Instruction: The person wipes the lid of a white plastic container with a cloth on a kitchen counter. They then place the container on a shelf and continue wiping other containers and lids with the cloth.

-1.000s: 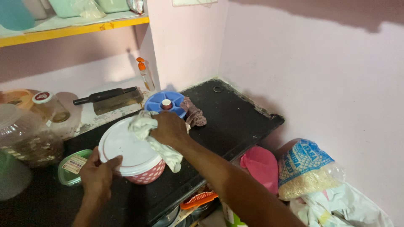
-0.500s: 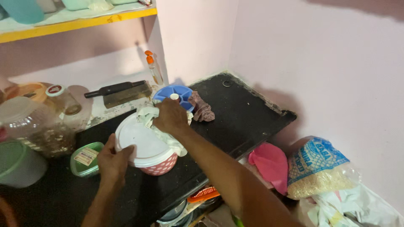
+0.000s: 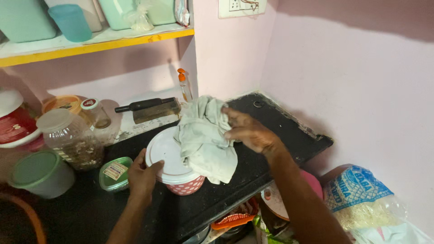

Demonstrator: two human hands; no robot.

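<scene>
A pink dotted tub [image 3: 185, 186] with a white lid [image 3: 163, 156] stands on the black counter [image 3: 280, 131]. My left hand [image 3: 142, 174] grips the lid's near left edge. My right hand [image 3: 246, 131] holds a pale grey cloth [image 3: 203, 138] that is lifted and draped over the right part of the lid, hanging down past the tub's side. The blue lid seen earlier is hidden behind the cloth.
To the left stand a small green-lidded box [image 3: 115, 173], a clear jar of grains [image 3: 70, 139], a green-lidded tub [image 3: 38, 174] and a red tin [image 3: 16, 119]. A cleaver [image 3: 149, 108] and a bottle [image 3: 184, 86] lie by the wall. A sack of rice [image 3: 361, 194] sits low right.
My right hand has lifted the cloth up off the lid and swung right, so the cloth now hangs spread out. My left hand keeps hold of the lid. The view has shifted.
</scene>
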